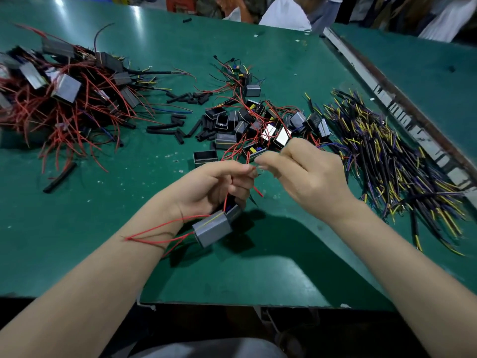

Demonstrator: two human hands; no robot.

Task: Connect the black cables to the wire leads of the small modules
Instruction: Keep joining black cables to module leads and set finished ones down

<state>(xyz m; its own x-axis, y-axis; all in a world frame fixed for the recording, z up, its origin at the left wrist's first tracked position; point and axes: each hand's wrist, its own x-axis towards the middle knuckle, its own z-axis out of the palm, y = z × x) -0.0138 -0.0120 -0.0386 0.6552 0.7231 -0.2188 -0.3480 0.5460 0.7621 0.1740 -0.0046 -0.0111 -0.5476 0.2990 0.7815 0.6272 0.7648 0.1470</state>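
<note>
You hold one small grey box-shaped module with a thin yellow line on its top point(213, 228) above the green table point(258, 275), low under your left hand point(219, 187). Your left fingers are curled around its thin red wire leads point(154, 232), and the thumb and first finger pinch a lead tip. Your right hand point(307, 174) meets the left one, tip to tip, with the fingers closed in a pinch on something very fine at the joint. What exactly is between them I cannot tell, because the fingertips cover it.

In my judgement the module is light and stiff, so it hangs easily from its leads. The leads are soft and springy, and their stripped ends are probably fragile, so hold them on the red insulation just beside the bare tip, not on the tip itself. Do not let the weight of the box pull on the joint.

The long axis of the module runs from lower left to upper right. One end faces your left wrist, and several red leads go out from there across your forearm. The other end points up into your left palm.

The black cables with yellow and purple cores point(392, 161) lie in a big pile at your right, near the table edge. They look slightly stiffer than the leads. More modules with red wires point(260, 127) lie just behind your hands, and a second heap of modules point(64, 91) is far at the left. Short black sleeve pieces point(178, 125) lie between the heaps.
</note>
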